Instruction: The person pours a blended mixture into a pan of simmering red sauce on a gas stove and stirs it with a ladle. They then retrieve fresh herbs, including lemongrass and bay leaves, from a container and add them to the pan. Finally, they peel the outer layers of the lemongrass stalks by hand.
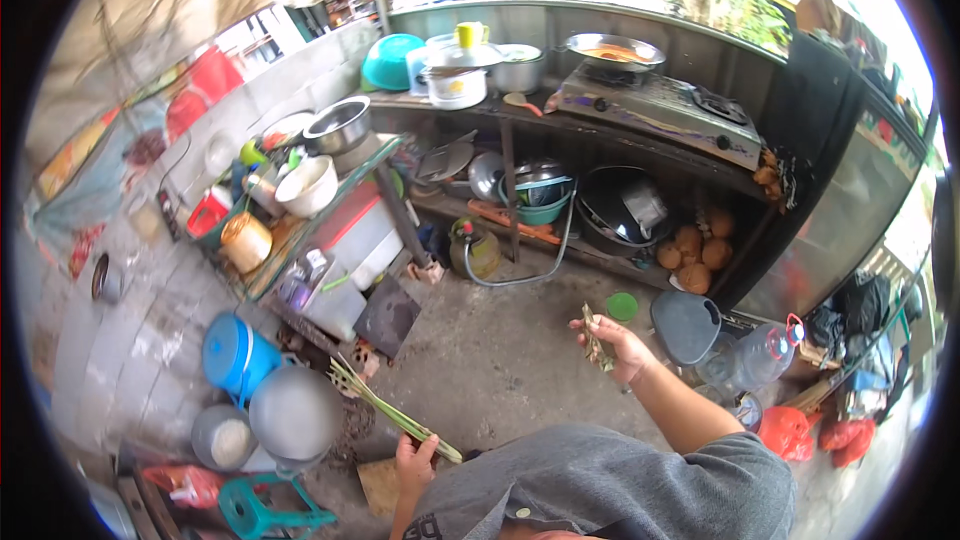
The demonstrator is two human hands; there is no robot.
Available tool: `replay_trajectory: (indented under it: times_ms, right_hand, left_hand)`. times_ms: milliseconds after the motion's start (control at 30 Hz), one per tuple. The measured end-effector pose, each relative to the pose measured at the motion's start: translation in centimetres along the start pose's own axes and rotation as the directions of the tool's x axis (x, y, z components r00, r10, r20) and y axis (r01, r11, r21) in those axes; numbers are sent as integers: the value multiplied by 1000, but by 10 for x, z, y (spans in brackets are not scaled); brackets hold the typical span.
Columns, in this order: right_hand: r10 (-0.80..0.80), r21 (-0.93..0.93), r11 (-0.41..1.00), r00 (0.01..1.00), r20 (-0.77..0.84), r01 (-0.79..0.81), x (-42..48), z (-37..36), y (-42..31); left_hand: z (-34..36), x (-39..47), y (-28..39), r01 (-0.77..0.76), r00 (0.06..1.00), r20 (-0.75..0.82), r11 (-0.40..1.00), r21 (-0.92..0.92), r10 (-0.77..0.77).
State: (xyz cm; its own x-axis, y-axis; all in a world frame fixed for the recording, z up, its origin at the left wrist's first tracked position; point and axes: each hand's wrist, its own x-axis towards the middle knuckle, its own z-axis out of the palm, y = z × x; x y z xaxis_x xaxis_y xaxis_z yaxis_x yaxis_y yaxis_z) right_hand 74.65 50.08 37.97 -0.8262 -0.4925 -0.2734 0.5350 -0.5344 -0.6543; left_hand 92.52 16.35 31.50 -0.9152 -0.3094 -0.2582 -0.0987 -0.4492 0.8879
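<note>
My left hand point(415, 460) grips a small bunch of long green stalks point(386, 411) that look like lemongrass, near their pale thick ends. Their cut green tops point up and left, toward the low side table. Held out over the concrete floor, my right hand point(621, 346) is closed around some dry, brownish-green leaves point(596, 345). The leaves stick out above and below the fingers. A wide gap separates my two hands. Just beyond my right hand, a green plastic lid point(622, 306) lies on the floor.
Ahead, a two-burner gas stove point(652, 112) bears a metal pan point(615, 51) with reddish-orange contents. A gas cylinder point(475, 251) stands below. Left are a cluttered table point(315, 232), a blue bucket point(229, 352) and a teal stool point(259, 506). A grey stool point(684, 326) and water bottles point(759, 351) stand right.
</note>
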Motion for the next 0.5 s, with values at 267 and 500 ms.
replay_trajectory:
  times_ms: [267, 500]
  right_hand:
    - [-97, 83, 991, 992, -82, 104, 75, -1, -17]
    - [-354, 154, 917, 928, -119, 369, 161, 32, -90]
  left_hand:
    - [23, 126, 19, 171, 971, 154, 982, 85, -183]
    - [41, 259, 84, 218, 936, 257, 969, 118, -241]
